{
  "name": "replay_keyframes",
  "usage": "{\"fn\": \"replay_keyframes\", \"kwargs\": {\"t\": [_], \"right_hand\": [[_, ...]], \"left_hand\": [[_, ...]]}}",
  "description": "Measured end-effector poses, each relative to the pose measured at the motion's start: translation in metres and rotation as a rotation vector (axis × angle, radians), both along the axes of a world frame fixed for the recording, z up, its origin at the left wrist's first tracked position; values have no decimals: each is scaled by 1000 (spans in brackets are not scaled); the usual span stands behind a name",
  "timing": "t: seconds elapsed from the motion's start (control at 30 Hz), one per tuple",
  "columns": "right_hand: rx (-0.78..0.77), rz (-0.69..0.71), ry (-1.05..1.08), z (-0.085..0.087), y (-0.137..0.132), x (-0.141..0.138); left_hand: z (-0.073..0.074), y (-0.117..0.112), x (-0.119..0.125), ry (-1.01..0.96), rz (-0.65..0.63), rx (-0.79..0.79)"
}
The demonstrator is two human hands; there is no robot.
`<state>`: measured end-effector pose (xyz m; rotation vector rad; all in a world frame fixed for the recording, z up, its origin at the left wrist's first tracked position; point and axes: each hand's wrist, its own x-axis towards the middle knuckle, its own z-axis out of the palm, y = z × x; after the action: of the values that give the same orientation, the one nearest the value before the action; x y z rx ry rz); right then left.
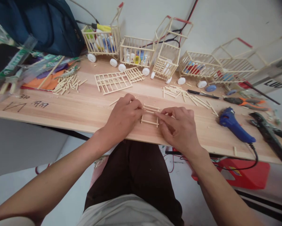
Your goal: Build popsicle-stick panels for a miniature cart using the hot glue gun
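A small ladder-like frame of thin wooden sticks lies flat on the table between my hands. My left hand is closed at its left side, thumb and fingertips pinching the end of a thin wooden stick that crosses the frame. At the right side, my right hand pinches the other end, its remaining fingers curled. My fingertips partly cover the frame's side pieces. Behind my left hand rest a larger stick grid and a smaller stick grid.
Several miniature stick carts with white wheels line the wall. Cut sticks lie in a left pile and a right pile. Rightward are a blue glue gun, orange-handled pliers and a black hand tool. A dark blue bag stands back left.
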<state>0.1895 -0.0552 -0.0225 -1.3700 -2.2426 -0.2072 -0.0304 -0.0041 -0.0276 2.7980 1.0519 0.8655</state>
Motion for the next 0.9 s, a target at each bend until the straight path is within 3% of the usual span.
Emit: {"fn": "replay_keyframes", "kwargs": {"t": [0.3,0.47,0.9], "right_hand": [[49,-40,75,2,-3,0],[124,-91,130,2,-5,0],[22,-4,-43,2,-2,-2]], "left_hand": [[1,-1,-3,-207,82,75],[2,-2,-2,-149,59,56],[0,-1,2,9,-16,85]]}}
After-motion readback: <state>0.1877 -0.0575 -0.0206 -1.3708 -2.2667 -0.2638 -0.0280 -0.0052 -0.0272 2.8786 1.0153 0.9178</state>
